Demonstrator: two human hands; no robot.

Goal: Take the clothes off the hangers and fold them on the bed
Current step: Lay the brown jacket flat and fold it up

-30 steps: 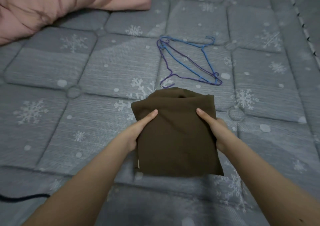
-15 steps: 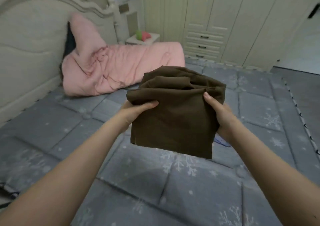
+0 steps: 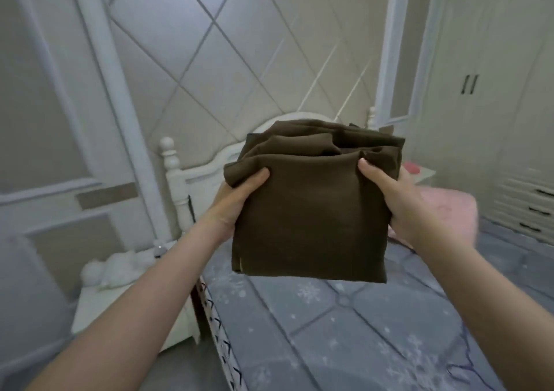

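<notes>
A bedroom with a grey bed (image 3: 344,324). The left hand (image 3: 236,202) and right hand (image 3: 398,205) grip a brown folded garment (image 3: 311,211) above it; folding looks finished, putting down remains.

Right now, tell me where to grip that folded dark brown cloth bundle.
Grip the folded dark brown cloth bundle at its two upper side edges, coming from left and right, thumbs in front. Loose layers gape at the top; the left hand and right hand pinch there.
</notes>
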